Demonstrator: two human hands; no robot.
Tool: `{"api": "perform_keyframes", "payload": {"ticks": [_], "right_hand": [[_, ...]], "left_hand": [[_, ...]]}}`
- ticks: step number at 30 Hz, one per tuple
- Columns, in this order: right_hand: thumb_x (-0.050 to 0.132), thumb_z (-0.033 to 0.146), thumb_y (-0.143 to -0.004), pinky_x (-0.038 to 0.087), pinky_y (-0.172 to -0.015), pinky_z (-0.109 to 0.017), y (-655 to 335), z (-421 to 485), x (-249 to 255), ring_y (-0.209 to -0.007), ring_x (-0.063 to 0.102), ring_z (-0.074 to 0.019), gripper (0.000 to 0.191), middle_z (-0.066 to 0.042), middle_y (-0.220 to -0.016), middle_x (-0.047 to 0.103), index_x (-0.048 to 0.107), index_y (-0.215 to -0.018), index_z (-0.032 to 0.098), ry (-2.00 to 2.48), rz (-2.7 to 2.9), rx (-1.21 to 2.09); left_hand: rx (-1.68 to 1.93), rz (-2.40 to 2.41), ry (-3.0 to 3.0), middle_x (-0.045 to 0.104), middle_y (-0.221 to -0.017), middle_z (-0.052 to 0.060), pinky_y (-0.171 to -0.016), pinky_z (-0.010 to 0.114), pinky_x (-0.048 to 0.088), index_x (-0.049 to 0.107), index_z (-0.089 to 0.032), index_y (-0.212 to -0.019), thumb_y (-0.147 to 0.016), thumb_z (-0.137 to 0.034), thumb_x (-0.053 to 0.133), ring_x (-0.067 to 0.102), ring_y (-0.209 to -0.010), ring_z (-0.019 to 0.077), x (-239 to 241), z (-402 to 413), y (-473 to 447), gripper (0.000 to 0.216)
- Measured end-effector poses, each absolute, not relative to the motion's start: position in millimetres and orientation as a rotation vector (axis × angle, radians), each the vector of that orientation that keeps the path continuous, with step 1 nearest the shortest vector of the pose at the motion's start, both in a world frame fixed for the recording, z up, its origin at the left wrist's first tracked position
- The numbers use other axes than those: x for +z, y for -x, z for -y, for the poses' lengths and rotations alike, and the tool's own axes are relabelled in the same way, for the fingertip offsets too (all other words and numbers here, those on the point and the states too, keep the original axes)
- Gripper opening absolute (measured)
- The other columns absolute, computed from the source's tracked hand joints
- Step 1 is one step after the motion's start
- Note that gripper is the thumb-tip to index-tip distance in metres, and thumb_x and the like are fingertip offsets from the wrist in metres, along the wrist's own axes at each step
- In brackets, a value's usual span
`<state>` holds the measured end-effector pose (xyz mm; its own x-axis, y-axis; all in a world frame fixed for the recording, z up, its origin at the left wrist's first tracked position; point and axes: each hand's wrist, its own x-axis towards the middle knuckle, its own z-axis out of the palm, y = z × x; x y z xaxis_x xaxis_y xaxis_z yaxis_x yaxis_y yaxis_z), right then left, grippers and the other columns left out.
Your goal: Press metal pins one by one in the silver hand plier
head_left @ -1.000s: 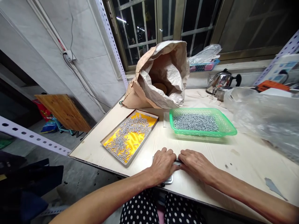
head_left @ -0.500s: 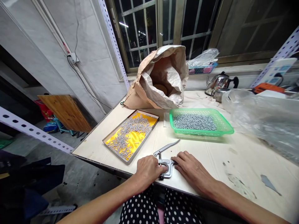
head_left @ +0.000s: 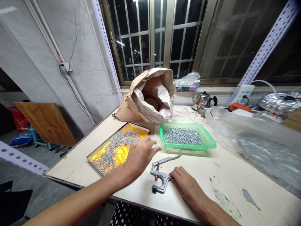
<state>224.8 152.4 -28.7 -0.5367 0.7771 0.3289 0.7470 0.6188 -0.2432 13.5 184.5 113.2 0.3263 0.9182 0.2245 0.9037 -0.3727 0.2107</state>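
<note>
My right hand rests on the table with its fingers closed around the lower handle of grey snap-fastener pliers. The pliers lie near the table's front edge, jaws to the left, their upper handle raised and a red piece in the jaw. My left hand is lifted above the table between the tray and the green basket, slightly blurred. Its thumb and fingers are drawn together; something small and pale shows at the tips, too unclear to name. Small metal pins lie scattered on yellow cloth in a shallow tray, partly behind my left forearm.
A green plastic basket of similar metal pins stands beyond the pliers. Behind it are a large open paper sack and a steel kettle. Clear plastic sheeting covers the right side. A grey scrap lies at front right.
My left hand has left the pliers' jaws and moved up and away, toward the tray and basket. My right hand stays on the handle. The view has shifted right and tilted up.
</note>
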Motion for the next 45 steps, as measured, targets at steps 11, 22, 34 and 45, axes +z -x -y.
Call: {"api": "perform_keyframes", "payload": {"ticks": [11,22,34,45], "right_hand": [[0.037,0.022,-0.096,0.043,-0.066,-0.034,-232,-153,-59,-0.079,0.052,-0.0208,0.018,-0.004,-0.086,0.055,0.055,-0.097,0.024,1.111,2.341,0.14],[0.035,0.019,-0.096,0.042,-0.069,-0.034,-228,-150,-57,-0.08,0.051,-0.0216,0.02,-0.005,-0.086,0.054,0.054,-0.097,0.022,1.175,2.349,0.073],[0.035,0.008,-0.092,0.036,-0.066,-0.033,-220,-147,-35,-0.077,0.045,-0.0208,0.021,-0.005,-0.083,0.051,0.05,-0.084,0.02,1.278,2.457,0.028],[0.042,0.006,-0.09,0.029,-0.067,-0.034,-221,-144,-33,-0.075,0.044,-0.0214,0.019,-0.004,-0.079,0.051,0.054,-0.083,0.019,1.272,2.49,-0.252]], "left_hand": [[0.021,-2.032,-2.315,0.063,-0.075,0.005,-0.061,0.024,0.034,0.067,-0.015,-0.07,-0.086,-0.02,0.049,0.057,-0.07,0.0158,75,-221,87,0.025],[-0.128,-1.877,-2.406,0.06,-0.094,0.008,-0.071,0.026,0.036,0.064,-0.015,-0.082,-0.09,-0.017,0.036,0.055,-0.084,0.018,34,-215,76,0.029],[0.484,-1.861,-2.131,0.064,-0.082,0.004,-0.07,0.025,0.043,0.063,-0.015,-0.077,-0.084,-0.021,0.046,0.057,-0.075,0.0154,47,-207,60,0.02],[0.586,-1.573,-1.336,0.055,-0.056,-0.004,-0.036,0.018,0.034,0.065,-0.014,-0.078,-0.075,-0.035,0.059,0.044,-0.041,0.0073,6,-152,-10,0.022]]}}
